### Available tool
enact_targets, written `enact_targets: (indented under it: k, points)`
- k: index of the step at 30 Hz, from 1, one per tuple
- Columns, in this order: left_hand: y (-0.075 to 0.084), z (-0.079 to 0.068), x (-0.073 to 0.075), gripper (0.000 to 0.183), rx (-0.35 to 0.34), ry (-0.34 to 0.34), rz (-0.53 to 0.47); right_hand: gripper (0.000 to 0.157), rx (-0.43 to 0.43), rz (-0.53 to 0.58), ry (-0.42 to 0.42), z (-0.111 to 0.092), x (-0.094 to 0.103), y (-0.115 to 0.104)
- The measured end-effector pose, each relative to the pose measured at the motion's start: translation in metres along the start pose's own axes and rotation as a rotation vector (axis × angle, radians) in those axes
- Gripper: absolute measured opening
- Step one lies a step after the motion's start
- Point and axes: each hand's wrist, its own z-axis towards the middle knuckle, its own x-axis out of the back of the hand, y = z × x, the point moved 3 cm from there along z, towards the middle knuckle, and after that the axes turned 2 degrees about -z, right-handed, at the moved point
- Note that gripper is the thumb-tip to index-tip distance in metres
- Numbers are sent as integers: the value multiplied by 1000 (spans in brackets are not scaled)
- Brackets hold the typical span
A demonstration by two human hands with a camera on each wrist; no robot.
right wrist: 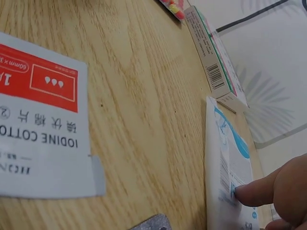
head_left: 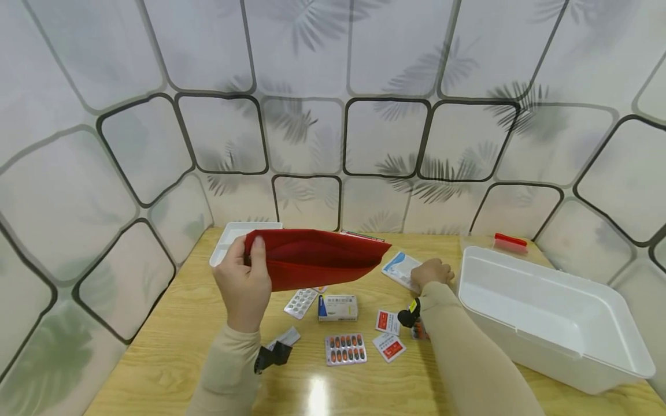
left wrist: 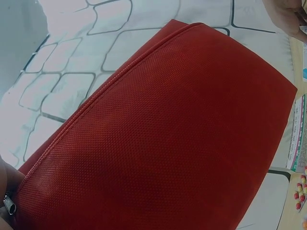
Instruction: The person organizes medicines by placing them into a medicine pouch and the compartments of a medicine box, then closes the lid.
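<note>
My left hand (head_left: 245, 289) grips one end of a red zippered pouch (head_left: 307, 274), thumb over its near side. The pouch hangs above the table with its mouth parted; in the left wrist view its zipper pull (left wrist: 9, 205) shows beside the fingers. At the right, my right hand (head_left: 433, 273) pinches the edge of a flat white-and-blue packet (head_left: 399, 267) on the table. The right wrist view shows the thumb on the packet's printed face (right wrist: 235, 167); the other fingers are mostly hidden.
A small medicine box (head_left: 337, 308), a capsule blister pack (head_left: 346, 349), a tablet blister (head_left: 300, 303) and iodine cotton sachets (head_left: 389, 346) lie in front. A white bin (head_left: 546, 341) stands right, with a red-topped clear bag (head_left: 511, 244) behind. A white tray (head_left: 221, 245) sits back left.
</note>
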Motion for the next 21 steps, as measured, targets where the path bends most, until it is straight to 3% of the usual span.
enact_targets:
  k: [5, 11, 18, 21]
  points:
    - [0, 0, 0, 15, -2, -1, -4, 55, -15, 73, 31, -4, 1, -2]
    - [2, 0, 1, 15, -2, -5, -4, 34, 6, 162, 61, -9, 0, -7]
    - [1, 0, 1, 16, 7, -4, 4, 55, -6, 320, 42, -16, -3, -6]
    - [1, 0, 2, 16, 7, -3, 3, 57, -4, 361, 53, -17, -4, -6]
